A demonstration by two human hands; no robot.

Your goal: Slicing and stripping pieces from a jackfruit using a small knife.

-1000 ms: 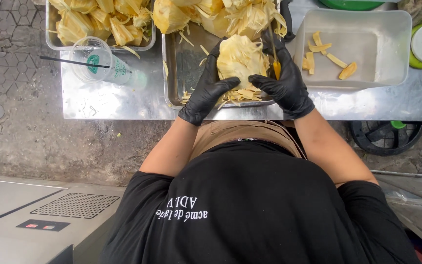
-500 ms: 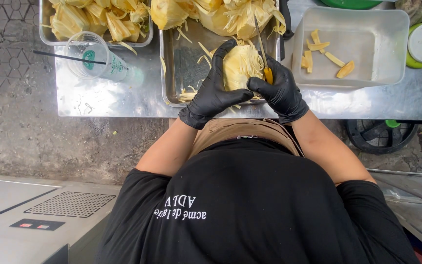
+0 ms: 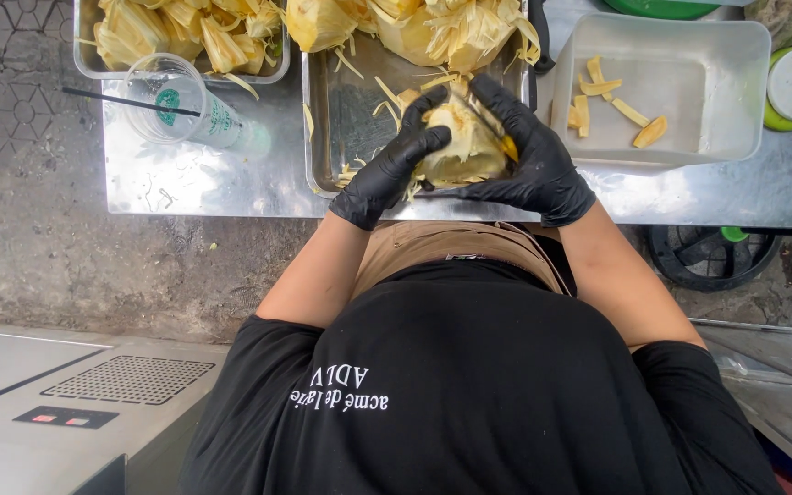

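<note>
We see the left hand (image 3: pixel 394 165) and the right hand (image 3: pixel 529 156), both in black gloves, clamped around a pale yellow piece of fruit (image 3: pixel 460 147) over the near edge of a metal tray (image 3: pixel 341 119). A plastic cup (image 3: pixel 185 105) lies toward the table's (image 3: pixel 689 188) left edge.

A: Item held?

B: Pale yellow fibrous fruit chunk (image 3: pixel 458 147), clasped between left hand in black glove (image 3: pixel 394 165) and right hand in black glove (image 3: pixel 529 156), over the rectangular steel tray (image 3: pixel 346 119).

A: Surroundings?

B: Steel table top (image 3: pixel 213 183). Clear plastic cup with black straw (image 3: pixel 185 108), left of the tray. Translucent white plastic tub (image 3: pixel 689 137), right of the tray, holding yellow fruit strips (image 3: pixel 611 101). Heap of yellow fruit scraps (image 3: pixel 414 23) at the tray's far end.
</note>
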